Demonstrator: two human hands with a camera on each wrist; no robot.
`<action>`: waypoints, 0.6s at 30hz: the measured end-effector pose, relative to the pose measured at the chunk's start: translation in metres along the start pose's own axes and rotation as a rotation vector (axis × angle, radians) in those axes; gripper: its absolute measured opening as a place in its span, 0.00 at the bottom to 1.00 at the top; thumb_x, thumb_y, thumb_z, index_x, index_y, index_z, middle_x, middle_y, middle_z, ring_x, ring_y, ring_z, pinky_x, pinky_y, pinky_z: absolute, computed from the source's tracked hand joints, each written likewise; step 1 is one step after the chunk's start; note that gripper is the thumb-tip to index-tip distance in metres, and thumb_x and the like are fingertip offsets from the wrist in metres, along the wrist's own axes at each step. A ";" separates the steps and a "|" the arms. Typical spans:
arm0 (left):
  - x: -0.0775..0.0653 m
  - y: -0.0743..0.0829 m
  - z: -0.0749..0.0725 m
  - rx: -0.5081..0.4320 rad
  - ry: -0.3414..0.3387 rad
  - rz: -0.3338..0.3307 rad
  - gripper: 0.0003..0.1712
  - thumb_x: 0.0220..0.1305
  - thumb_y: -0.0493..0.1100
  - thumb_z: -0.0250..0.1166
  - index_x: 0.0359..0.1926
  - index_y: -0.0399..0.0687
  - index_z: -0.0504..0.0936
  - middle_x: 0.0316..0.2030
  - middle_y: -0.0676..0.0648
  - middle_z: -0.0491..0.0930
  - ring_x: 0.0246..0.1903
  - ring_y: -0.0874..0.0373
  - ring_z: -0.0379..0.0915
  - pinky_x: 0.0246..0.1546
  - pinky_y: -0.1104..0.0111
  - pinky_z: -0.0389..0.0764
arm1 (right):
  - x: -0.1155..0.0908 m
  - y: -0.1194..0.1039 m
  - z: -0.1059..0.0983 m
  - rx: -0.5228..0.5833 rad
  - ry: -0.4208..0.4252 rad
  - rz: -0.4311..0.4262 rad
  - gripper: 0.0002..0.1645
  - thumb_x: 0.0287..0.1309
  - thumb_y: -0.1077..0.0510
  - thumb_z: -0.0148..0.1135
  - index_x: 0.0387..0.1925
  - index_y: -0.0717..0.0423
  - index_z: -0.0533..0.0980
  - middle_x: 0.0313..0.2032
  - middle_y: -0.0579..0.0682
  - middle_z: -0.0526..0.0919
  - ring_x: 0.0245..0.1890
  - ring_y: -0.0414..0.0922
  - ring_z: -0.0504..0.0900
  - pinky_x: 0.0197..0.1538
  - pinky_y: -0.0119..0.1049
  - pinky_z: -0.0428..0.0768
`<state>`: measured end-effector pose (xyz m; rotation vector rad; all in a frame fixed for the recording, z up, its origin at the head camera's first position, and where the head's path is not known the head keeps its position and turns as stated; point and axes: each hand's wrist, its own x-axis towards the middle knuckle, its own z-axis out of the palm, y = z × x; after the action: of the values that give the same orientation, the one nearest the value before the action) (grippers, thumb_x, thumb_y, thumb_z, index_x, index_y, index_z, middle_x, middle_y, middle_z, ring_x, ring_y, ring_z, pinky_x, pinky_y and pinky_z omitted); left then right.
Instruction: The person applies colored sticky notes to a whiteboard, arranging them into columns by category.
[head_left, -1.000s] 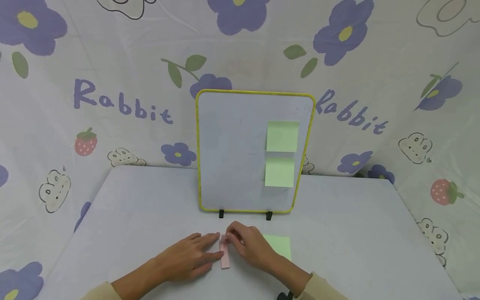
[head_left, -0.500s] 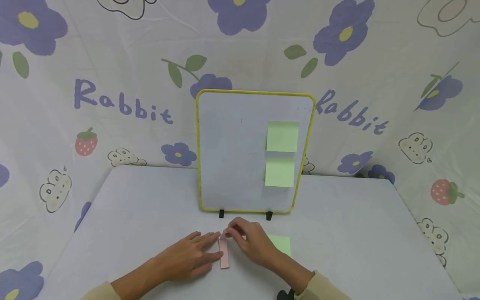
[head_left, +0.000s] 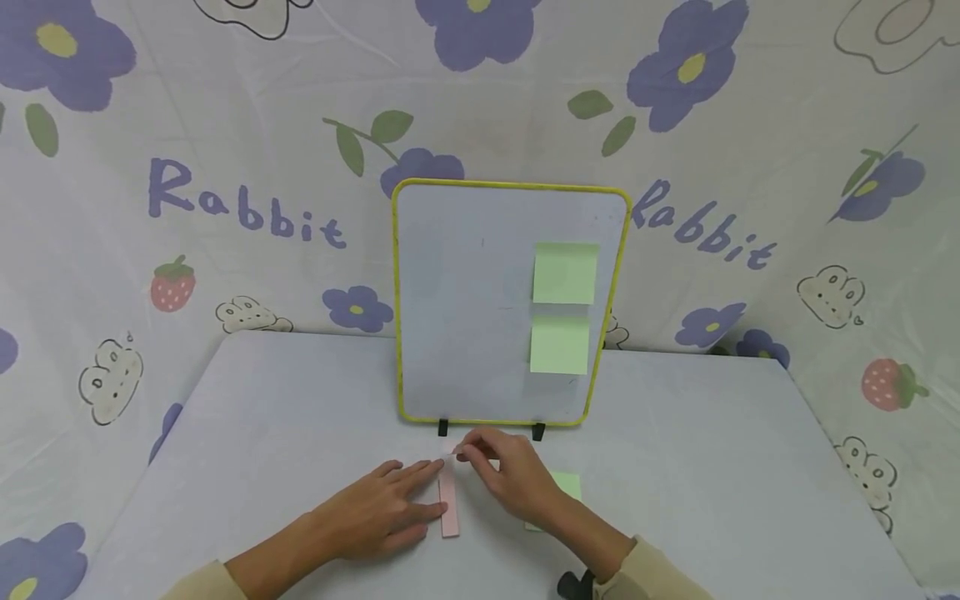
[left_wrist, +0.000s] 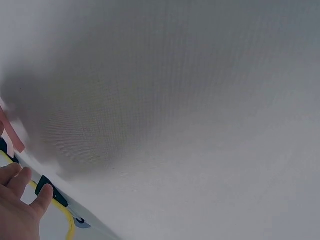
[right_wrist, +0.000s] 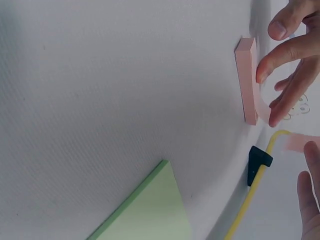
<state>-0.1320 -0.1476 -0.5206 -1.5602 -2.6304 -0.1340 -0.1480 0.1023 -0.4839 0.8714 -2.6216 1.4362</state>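
The left hand, fingers extended, holds down the narrow pink sticky-note pad under its fingertips while the right hand pinches a pink strip beyond them, apparently a peeling step that next calls for an uncreased lift.

the left hand lay palm down, fingers spread; the right hand pinched, forefinger bent toward thumb.

yellow-edged whiteboard with two green notes, flower-print cloth behind
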 end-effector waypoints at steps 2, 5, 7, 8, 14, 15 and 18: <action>0.000 0.000 -0.001 -0.003 -0.010 0.003 0.20 0.72 0.54 0.57 0.62 0.63 0.81 0.70 0.42 0.66 0.67 0.49 0.66 0.56 0.50 0.75 | 0.001 0.000 -0.002 -0.013 0.017 -0.010 0.04 0.69 0.62 0.59 0.42 0.55 0.79 0.38 0.45 0.87 0.42 0.37 0.86 0.49 0.34 0.82; 0.002 0.000 -0.003 -0.002 -0.022 0.018 0.21 0.73 0.54 0.56 0.62 0.62 0.81 0.71 0.46 0.66 0.68 0.50 0.65 0.56 0.49 0.75 | 0.004 0.000 -0.007 -0.021 0.047 -0.051 0.05 0.69 0.63 0.59 0.42 0.55 0.79 0.38 0.46 0.87 0.42 0.38 0.86 0.49 0.35 0.82; 0.002 -0.001 -0.004 0.000 -0.027 0.030 0.21 0.73 0.54 0.55 0.63 0.61 0.81 0.71 0.48 0.66 0.69 0.50 0.64 0.56 0.49 0.75 | 0.007 -0.001 -0.011 -0.020 0.063 -0.074 0.05 0.68 0.64 0.59 0.42 0.56 0.79 0.38 0.47 0.88 0.42 0.39 0.87 0.49 0.36 0.83; 0.002 -0.001 -0.005 0.000 -0.031 0.033 0.21 0.73 0.54 0.55 0.63 0.61 0.80 0.71 0.48 0.66 0.69 0.49 0.64 0.56 0.48 0.75 | 0.008 -0.001 -0.013 -0.020 0.069 -0.081 0.05 0.68 0.64 0.59 0.42 0.57 0.80 0.39 0.48 0.88 0.42 0.39 0.87 0.49 0.37 0.83; 0.003 0.000 -0.009 0.006 -0.056 0.039 0.22 0.74 0.54 0.55 0.64 0.59 0.79 0.71 0.49 0.66 0.70 0.50 0.61 0.58 0.47 0.72 | 0.017 -0.007 -0.028 -0.064 0.096 -0.061 0.06 0.68 0.64 0.60 0.43 0.57 0.81 0.39 0.48 0.87 0.42 0.41 0.86 0.48 0.38 0.83; 0.003 0.000 -0.009 0.013 -0.055 0.042 0.22 0.74 0.53 0.54 0.64 0.59 0.79 0.70 0.49 0.67 0.70 0.50 0.62 0.59 0.48 0.72 | 0.018 -0.008 -0.030 -0.071 0.101 -0.059 0.06 0.67 0.63 0.60 0.43 0.58 0.81 0.39 0.47 0.87 0.41 0.41 0.86 0.47 0.37 0.83; 0.003 -0.001 -0.010 0.033 -0.059 0.052 0.22 0.74 0.53 0.54 0.64 0.60 0.79 0.68 0.50 0.70 0.70 0.50 0.63 0.59 0.49 0.72 | 0.022 -0.010 -0.036 -0.083 0.110 -0.067 0.07 0.67 0.64 0.60 0.43 0.58 0.81 0.40 0.47 0.87 0.42 0.41 0.86 0.46 0.38 0.84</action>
<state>-0.1340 -0.1460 -0.5104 -1.6444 -2.6187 -0.0416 -0.1699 0.1162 -0.4492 0.8378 -2.5264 1.3094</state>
